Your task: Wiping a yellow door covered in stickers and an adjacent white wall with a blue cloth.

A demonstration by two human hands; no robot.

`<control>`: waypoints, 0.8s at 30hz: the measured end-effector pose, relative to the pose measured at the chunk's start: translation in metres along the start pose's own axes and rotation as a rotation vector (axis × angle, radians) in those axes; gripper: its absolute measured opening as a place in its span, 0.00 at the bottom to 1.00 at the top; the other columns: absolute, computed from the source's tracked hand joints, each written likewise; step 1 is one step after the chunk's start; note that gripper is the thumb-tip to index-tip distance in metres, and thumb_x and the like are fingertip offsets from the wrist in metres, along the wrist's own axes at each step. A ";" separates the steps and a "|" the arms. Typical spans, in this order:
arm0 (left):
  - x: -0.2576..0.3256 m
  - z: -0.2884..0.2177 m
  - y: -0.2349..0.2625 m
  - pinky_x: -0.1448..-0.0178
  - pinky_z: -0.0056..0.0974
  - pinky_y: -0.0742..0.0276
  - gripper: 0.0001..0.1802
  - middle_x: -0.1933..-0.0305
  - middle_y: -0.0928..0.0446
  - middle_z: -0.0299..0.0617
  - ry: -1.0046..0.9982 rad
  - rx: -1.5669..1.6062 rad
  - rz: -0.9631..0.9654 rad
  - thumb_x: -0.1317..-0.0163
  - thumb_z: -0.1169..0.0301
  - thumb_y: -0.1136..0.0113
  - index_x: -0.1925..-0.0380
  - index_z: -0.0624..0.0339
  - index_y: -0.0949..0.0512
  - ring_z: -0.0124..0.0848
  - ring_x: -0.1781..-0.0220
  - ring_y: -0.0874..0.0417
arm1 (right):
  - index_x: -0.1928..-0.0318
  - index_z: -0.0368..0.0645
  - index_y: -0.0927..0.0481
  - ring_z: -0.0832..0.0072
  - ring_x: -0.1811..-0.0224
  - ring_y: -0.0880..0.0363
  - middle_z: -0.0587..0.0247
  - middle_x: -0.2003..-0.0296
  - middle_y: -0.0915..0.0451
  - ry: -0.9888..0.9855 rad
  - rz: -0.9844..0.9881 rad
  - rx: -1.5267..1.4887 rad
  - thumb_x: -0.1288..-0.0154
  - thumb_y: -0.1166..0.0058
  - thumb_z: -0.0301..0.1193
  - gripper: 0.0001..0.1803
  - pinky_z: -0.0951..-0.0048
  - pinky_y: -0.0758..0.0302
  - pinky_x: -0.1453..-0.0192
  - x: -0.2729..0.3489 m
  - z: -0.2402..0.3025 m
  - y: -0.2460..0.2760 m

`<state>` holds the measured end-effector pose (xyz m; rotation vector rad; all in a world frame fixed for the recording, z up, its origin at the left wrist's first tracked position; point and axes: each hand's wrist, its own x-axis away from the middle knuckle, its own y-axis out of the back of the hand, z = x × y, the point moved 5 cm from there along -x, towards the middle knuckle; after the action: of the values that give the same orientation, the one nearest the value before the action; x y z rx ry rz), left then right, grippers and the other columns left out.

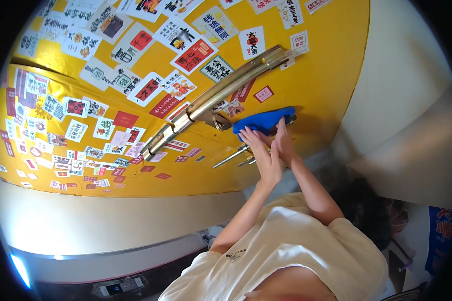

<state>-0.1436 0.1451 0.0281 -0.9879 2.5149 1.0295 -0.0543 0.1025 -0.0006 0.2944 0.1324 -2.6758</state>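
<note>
A folded blue cloth (264, 119) lies against a yellow panel (331, 60), over part of a metal fitting. With its fingers reaching up along the cloth's lower edge, my left hand (262, 154) holds the left part. My right hand (285, 143) grips the cloth's right part, beside the dark end of the fitting. Both hands are close together, wrists nearly touching. Thin metal rods (231, 157) show to the left of my left hand. Above the cloth runs a long brass-coloured bar (221, 93), with a small metal latch plate (218, 121) just under it.
Many paper stickers (178, 37) cover the panel's upper and left areas. A pale wall (407, 75) stands to the right, with a beige surface (110, 215) below the panel. A dark unit with a small display (121, 287) sits lower left. Blue printed fabric (441, 238) hangs lower right.
</note>
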 end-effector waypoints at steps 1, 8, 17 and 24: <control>0.003 0.000 0.002 0.22 0.52 0.75 0.42 0.23 0.76 0.64 -0.001 -0.005 0.058 0.27 0.60 0.58 0.27 0.68 0.68 0.55 0.21 0.77 | 0.45 0.29 0.36 0.51 0.59 0.17 0.39 0.60 0.18 -0.008 -0.042 0.094 0.40 0.37 0.49 0.38 0.61 0.21 0.60 -0.001 0.002 0.003; 0.006 0.007 0.027 0.21 0.47 0.66 0.39 0.21 0.66 0.58 -0.023 -0.053 0.117 0.27 0.61 0.54 0.26 0.66 0.60 0.50 0.19 0.67 | 0.46 0.27 0.35 0.45 0.63 0.18 0.36 0.65 0.20 -0.096 -0.151 0.553 0.53 0.32 0.59 0.50 0.54 0.21 0.59 -0.015 0.014 0.009; 0.051 0.016 0.056 0.22 0.49 0.62 0.37 0.21 0.65 0.59 0.026 0.028 0.223 0.29 0.64 0.51 0.26 0.60 0.53 0.53 0.20 0.64 | 0.55 0.33 0.34 0.50 0.55 0.21 0.40 0.61 0.22 0.064 -0.329 0.890 0.63 0.29 0.64 0.50 0.55 0.24 0.53 -0.022 0.043 0.027; 0.130 0.061 0.100 0.22 0.53 0.65 0.36 0.22 0.65 0.62 0.138 0.117 0.319 0.30 0.64 0.50 0.26 0.58 0.51 0.58 0.20 0.67 | 0.47 0.27 0.36 0.50 0.51 0.19 0.37 0.54 0.21 -0.163 -0.108 1.071 0.60 0.37 0.72 0.59 0.54 0.24 0.48 -0.010 0.043 0.002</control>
<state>-0.3082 0.1747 -0.0226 -0.6587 2.8768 0.9064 -0.0527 0.0993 0.0432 0.3761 -1.3809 -2.5951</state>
